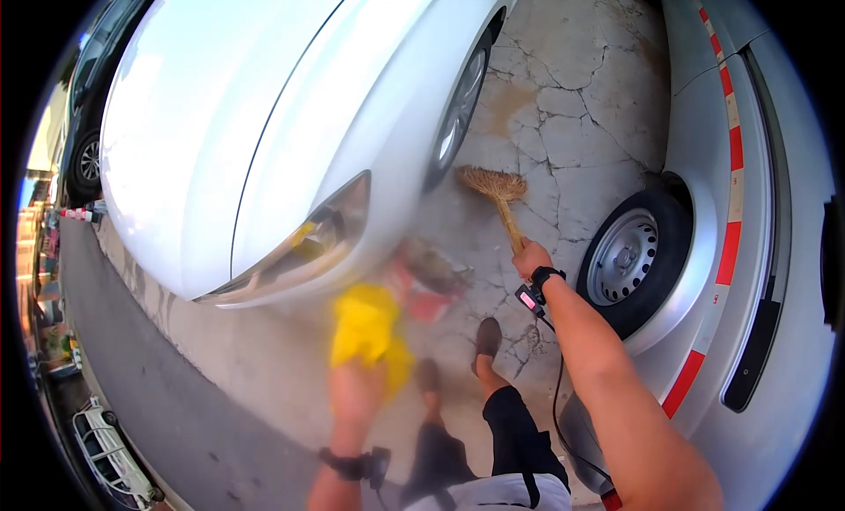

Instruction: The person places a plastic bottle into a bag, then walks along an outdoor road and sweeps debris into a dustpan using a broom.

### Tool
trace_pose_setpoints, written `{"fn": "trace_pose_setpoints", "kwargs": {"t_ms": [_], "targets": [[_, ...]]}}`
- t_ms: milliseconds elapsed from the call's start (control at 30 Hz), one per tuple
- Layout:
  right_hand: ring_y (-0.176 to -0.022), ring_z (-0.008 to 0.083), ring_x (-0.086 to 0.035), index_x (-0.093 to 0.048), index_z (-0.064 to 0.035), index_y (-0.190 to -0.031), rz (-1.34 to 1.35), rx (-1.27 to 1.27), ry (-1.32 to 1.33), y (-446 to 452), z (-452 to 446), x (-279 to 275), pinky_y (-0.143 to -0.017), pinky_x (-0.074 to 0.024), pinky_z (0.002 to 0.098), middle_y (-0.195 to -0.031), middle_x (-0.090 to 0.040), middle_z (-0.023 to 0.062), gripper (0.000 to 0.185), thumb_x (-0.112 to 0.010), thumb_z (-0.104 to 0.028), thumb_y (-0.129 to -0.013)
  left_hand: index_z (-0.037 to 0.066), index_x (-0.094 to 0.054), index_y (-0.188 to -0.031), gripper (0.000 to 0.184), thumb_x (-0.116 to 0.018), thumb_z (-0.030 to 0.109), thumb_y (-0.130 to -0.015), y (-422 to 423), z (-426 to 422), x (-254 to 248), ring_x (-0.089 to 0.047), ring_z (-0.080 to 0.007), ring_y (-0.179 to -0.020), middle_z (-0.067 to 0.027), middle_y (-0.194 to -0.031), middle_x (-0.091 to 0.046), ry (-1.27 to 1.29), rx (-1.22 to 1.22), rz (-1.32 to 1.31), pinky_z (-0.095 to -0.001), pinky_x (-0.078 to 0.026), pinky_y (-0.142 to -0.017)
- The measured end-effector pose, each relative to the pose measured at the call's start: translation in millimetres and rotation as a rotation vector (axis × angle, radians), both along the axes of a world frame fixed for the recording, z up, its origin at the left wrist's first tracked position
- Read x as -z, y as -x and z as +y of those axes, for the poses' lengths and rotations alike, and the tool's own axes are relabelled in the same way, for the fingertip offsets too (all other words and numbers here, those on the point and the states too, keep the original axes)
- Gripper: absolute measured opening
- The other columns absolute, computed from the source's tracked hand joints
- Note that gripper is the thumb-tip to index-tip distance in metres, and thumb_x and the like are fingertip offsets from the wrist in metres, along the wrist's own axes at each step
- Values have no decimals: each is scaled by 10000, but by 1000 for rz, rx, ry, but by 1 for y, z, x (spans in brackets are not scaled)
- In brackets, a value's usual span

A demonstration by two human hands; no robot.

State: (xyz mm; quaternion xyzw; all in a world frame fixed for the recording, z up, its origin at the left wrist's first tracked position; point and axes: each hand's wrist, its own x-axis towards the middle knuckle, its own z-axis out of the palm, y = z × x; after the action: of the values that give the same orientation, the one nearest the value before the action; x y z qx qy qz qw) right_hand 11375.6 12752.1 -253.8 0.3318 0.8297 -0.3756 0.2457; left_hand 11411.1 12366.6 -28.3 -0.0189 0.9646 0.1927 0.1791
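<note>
My right hand [531, 258] is closed round the handle of a straw broom [500, 187], whose bristles point away from me, near the white car's front wheel. Lower left, my left hand [359, 386] holds a bright yellow cloth [365, 324], blurred by motion, in front of the white car [308, 132] and below its headlight [330, 225]. Part of the left fingers is hidden by the cloth. A blurred red and grey object [427, 282] lies between the cloth and the broom; I cannot make out what it is.
A silver vehicle [792, 159] with red and white strips and a steel wheel [627, 256] stands close on the right. Cracked concrete [572, 115] runs between the vehicles. A dark car [84, 124] and a white vehicle [110, 449] are far left. My feet are below centre.
</note>
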Motion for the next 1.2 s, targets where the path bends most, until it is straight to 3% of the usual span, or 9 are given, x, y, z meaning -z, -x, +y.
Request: {"fn": "trace_pose_setpoints", "kwargs": {"t_ms": [167, 200, 267, 433, 533, 733, 900, 1033, 1200], "targets": [[-1046, 434, -651, -559, -114, -1279, -129, -427, -57, -68, -31, 11, -865, -537, 535, -1067, -702, 224, 472, -647, -133, -816, -29, -693, -816, 299, -768, 261, -806, 20, 7, -15, -666, -418, -690, -242, -737, -666, 61, -34, -26, -440, -531, -611], [-857, 369, -712, -576, -152, -1304, -162, -398, 61, -87, -33, -18, -764, -570, 481, -941, -723, 182, 495, -664, -125, -817, -32, -690, -813, 297, -766, 255, -806, 23, 5, -13, -663, -412, -673, -239, -726, -663, 43, -28, -13, -435, -525, -602], [-498, 137, -573, -599, -168, -1341, -213, 137, 465, -128, -30, -50, -493, -489, 300, -693, -637, 42, 514, -676, -123, -835, -37, -682, -806, 293, -762, 244, -808, 22, -2, -7, -656, -400, -640, -232, -706, -658, -3, -9, 10, -424, -514, -584], [-510, 103, -543, -401, -154, -1559, -103, 379, 562, -176, -15, -107, -429, -429, 278, -823, -653, 45, 759, -673, -48, -859, -42, -680, -814, 267, -745, 217, -816, 14, -2, -10, -643, -351, -589, -208, -667, -647, -117, -47, -75, -404, -491, -567], [-668, 213, -683, -458, -220, -1522, -154, 338, 476, -180, 6, -100, -597, -552, 368, -918, -711, 124, 700, -628, -110, -852, -44, -687, -839, 268, -740, 218, -823, 7, -15, -5, -623, -317, -559, -193, -646, -635, -25, 1, -52, -395, -486, -566], [-788, 385, -712, -502, -97, -1464, 112, -7, -98, -145, 18, -32, -694, -562, 491, -926, -723, 241, 654, -664, -161, -834, -48, -678, -838, 272, -736, 218, -835, 6, -7, -9, -593, -272, -539, -181, -632, -622, 41, -8, -77, -388, -479, -565], [-947, 464, -665, -578, -94, -1355, -233, -248, -5, -124, -41, -10, -845, -540, 541, -984, -704, 259, 567, -688, -236, -816, -50, -666, -820, 273, -736, 213, -837, 7, -18, -2, -612, -269, -553, -195, -645, -626, 61, -8, -161, -387, -479, -566], [-604, 253, -651, -493, -117, -1475, -143, -68, 354, -167, -70, -43, -524, -517, 397, -781, -675, 132, 646, -686, -184, -862, -49, -666, -821, 260, -738, 200, -829, 1, -11, -8, -613, -293, -556, -203, -647, -622, 63, -9, -163, -387, -479, -566], [-522, 119, -551, -607, -164, -1362, -216, 464, 740, -190, -40, -119, -458, -434, 277, -746, -637, 36, 462, -638, -128, -902, -48, -668, -824, 255, -744, 195, -817, -1, 5, -29, -632, -344, -584, -220, -665, -631, -24, 33, -138, -401, -488, -572]]}}
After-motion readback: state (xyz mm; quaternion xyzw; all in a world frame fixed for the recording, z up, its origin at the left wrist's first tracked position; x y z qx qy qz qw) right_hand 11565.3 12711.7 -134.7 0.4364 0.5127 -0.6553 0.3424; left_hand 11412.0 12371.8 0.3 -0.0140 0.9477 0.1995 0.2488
